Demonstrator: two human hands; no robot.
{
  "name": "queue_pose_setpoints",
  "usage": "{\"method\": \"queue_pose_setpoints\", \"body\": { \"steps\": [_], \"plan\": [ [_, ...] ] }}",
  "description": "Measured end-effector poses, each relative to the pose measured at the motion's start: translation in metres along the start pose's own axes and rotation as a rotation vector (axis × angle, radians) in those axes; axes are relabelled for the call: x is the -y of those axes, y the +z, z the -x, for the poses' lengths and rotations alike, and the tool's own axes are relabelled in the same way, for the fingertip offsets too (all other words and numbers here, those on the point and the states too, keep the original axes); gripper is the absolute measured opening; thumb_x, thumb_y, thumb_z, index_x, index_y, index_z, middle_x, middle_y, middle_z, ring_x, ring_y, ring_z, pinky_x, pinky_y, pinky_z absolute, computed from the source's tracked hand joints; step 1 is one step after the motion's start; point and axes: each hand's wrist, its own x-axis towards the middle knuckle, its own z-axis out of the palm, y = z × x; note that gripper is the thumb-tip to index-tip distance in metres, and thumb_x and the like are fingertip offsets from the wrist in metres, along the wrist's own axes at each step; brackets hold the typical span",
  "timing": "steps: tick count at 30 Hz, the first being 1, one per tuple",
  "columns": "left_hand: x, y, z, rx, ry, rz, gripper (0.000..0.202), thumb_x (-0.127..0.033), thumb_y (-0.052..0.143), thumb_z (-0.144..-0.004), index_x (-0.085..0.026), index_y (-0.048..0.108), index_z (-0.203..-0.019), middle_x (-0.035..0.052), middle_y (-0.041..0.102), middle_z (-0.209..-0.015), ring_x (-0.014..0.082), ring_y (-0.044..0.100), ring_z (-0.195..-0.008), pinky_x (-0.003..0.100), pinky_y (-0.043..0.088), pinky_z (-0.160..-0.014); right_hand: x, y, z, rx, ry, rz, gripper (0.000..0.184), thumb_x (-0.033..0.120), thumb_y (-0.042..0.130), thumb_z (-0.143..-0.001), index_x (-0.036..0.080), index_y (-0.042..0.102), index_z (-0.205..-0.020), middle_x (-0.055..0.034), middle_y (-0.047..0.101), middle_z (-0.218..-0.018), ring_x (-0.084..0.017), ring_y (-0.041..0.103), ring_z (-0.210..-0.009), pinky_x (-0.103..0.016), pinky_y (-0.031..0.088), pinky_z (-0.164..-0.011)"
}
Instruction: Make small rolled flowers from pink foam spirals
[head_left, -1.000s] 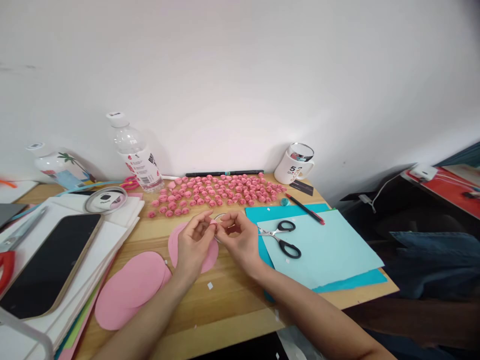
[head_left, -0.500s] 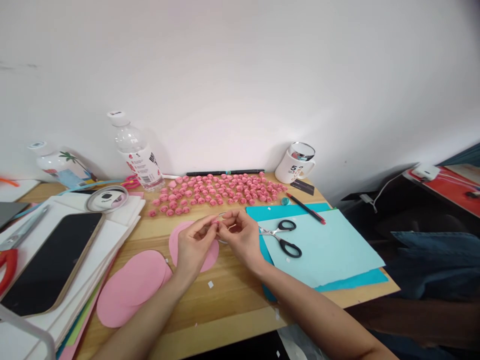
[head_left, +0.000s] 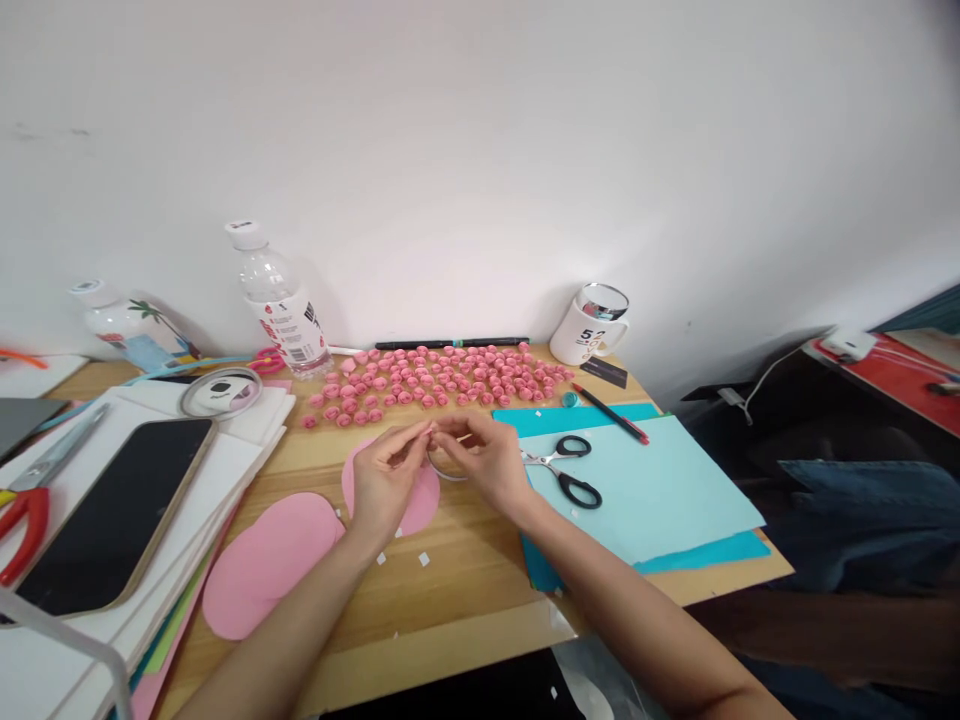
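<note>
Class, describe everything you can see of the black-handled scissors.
The scissors have two black handle loops, plastic by the look, and shiny, metal-looking blades. They lie with the loops spread apart on the pale blue sheet. The blades point towards the right hand, which hides their tips; whether it touches them cannot be told.

One head-worn camera looks forward and down, at close range, from the near side of the light-brown wooden tabletop toward the white wall.
</note>
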Motion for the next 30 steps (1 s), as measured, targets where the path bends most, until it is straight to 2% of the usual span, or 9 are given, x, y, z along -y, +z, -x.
{"method": "queue_pose_setpoints", "body": {
  "steps": [3, 5, 9, 11, 14, 19, 25, 27, 30],
  "plan": [
    [0.006, -0.003, -0.001, 0.001, 0.102, -0.13, 0.023, -0.029, 0.058, -0.076, -0.019, 0.07, -0.094, 0.004, 0.07, -0.076, 0.0139, 0.061, -0.061, 0.024, 0.049, -0.055, 0.012, -0.03, -0.012, -0.055, -0.058, 0.074, 0.013, 0.027, 0.056, -0.077, 0.019, 0.065, -0.083, -0.0028, 0.068, -0.083, -0.016, 0.063, -0.071, -0.029, 0.051, -0.065],
    [0.009, -0.003, 0.0, 0.035, 0.262, -0.273, 0.022, -0.026, 0.054, -0.079, -0.02, 0.07, -0.094, 0.0046, 0.069, -0.081, 0.0137, 0.061, -0.065, 0.023, 0.047, -0.056, 0.02, -0.052, -0.014, -0.073, -0.094, 0.184, 0.014, 0.024, 0.054, -0.078, 0.02, 0.065, -0.084, -0.0023, 0.068, -0.082, -0.017, 0.063, -0.073, -0.031, 0.051, -0.067],
    [0.017, -0.004, 0.002, 0.143, 0.556, -0.528, 0.025, -0.021, 0.048, -0.081, -0.022, 0.069, -0.095, 0.0055, 0.069, -0.086, 0.0126, 0.063, -0.067, 0.021, 0.045, -0.056, 0.019, -0.086, 0.005, 0.133, -0.014, 0.761, 0.029, 0.006, 0.045, -0.075, 0.019, 0.066, -0.09, -0.0067, 0.067, -0.091, -0.023, 0.06, -0.087, -0.036, 0.048, -0.074],
    [0.022, -0.004, 0.001, 0.177, 0.638, -0.586, 0.025, -0.019, 0.047, -0.082, -0.022, 0.069, -0.094, 0.0064, 0.069, -0.086, 0.0127, 0.063, -0.066, 0.02, 0.044, -0.052, 0.008, -0.095, 0.023, 0.233, 0.058, 1.032, 0.04, -0.001, 0.04, -0.072, 0.016, 0.063, -0.099, -0.0119, 0.063, -0.102, -0.027, 0.055, -0.101, -0.038, 0.046, -0.078],
    [0.028, -0.002, -0.001, 0.226, 0.678, -0.621, 0.028, -0.018, 0.044, -0.083, -0.021, 0.068, -0.095, 0.0075, 0.068, -0.086, 0.0126, 0.063, -0.064, 0.02, 0.044, -0.052, -0.011, -0.102, 0.047, 0.325, 0.083, 1.241, 0.053, -0.006, 0.035, -0.07, 0.017, 0.056, -0.112, -0.0146, 0.057, -0.113, -0.028, 0.05, -0.107, -0.038, 0.044, -0.08],
    [0.032, 0.0, -0.001, 0.34, 0.628, -0.524, 0.03, -0.016, 0.041, -0.083, -0.022, 0.067, -0.097, 0.0068, 0.066, -0.084, 0.0127, 0.062, -0.067, 0.022, 0.046, -0.059, -0.023, -0.107, 0.058, 0.321, 0.053, 1.296, 0.056, -0.002, 0.038, -0.07, 0.017, 0.049, -0.121, -0.015, 0.05, -0.12, -0.028, 0.049, -0.106, -0.039, 0.044, -0.082],
    [0.018, -0.003, -0.002, 0.169, 0.378, -0.238, 0.023, -0.021, 0.051, -0.079, -0.021, 0.07, -0.091, 0.0049, 0.066, -0.078, 0.0121, 0.059, -0.06, 0.024, 0.048, -0.057, -0.021, -0.109, 0.056, 0.295, 0.092, 1.309, 0.04, 0.011, 0.043, -0.077, 0.017, 0.056, -0.114, -0.0133, 0.057, -0.11, -0.027, 0.057, -0.089, -0.039, 0.045, -0.076],
    [0.011, -0.004, -0.003, 0.096, 0.244, -0.112, 0.021, -0.024, 0.055, -0.077, -0.02, 0.07, -0.091, 0.0036, 0.066, -0.074, 0.0109, 0.057, -0.052, 0.024, 0.048, -0.053, -0.021, -0.112, 0.057, 0.234, 0.103, 1.188, 0.037, 0.015, 0.044, -0.078, 0.018, 0.057, -0.113, -0.0124, 0.059, -0.106, -0.026, 0.058, -0.087, -0.039, 0.046, -0.076],
    [0.002, -0.003, -0.005, -0.003, 0.024, 0.065, 0.023, -0.028, 0.061, -0.072, -0.017, 0.07, -0.09, 0.0017, 0.066, -0.062, 0.0113, 0.056, -0.046, 0.026, 0.05, -0.052, -0.019, -0.121, 0.056, 0.126, 0.192, 0.752, 0.035, 0.025, 0.046, -0.08, 0.022, 0.056, -0.113, -0.0091, 0.061, -0.103, -0.021, 0.061, -0.082, -0.036, 0.048, -0.072]
  ]
}}
